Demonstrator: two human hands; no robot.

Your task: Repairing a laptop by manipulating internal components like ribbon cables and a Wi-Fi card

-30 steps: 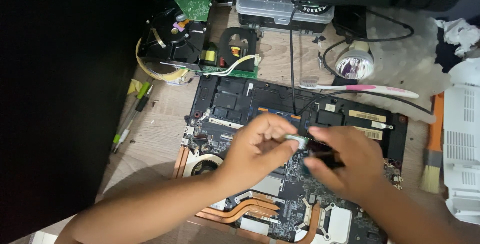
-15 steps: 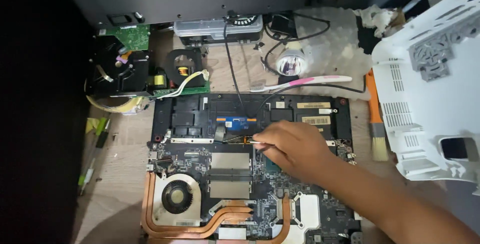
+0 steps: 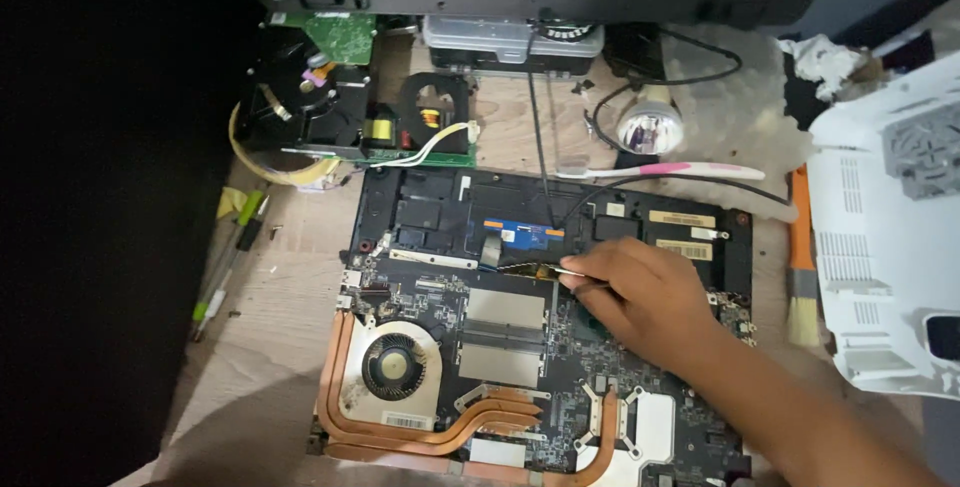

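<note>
An opened laptop (image 3: 420, 207) lies on the wooden table with its dark circuit board (image 3: 560, 387) exposed. My right hand (image 3: 645, 302) rests over the middle of the board, fingers pinched on a thin metal tool (image 3: 572, 271). The tool's tip touches a small gold and black flat cable (image 3: 525, 269) just below a blue board part (image 3: 525, 235). Part of the board is hidden under my palm. My left hand is out of view.
A round fan (image 3: 392, 365) with copper heat pipes (image 3: 480, 427) sits at the lower left. A pink and white toothbrush (image 3: 670, 170), a lamp bulb (image 3: 648, 127), an orange-handled brush (image 3: 800, 277), a white plastic casing (image 3: 890, 247), a green circuit board (image 3: 345, 37) and pens (image 3: 225, 267) surround the laptop.
My left hand has left the board and gone out of view. My right hand stays over the middle, now with the tool on the flat cable. The view has shifted.
</note>
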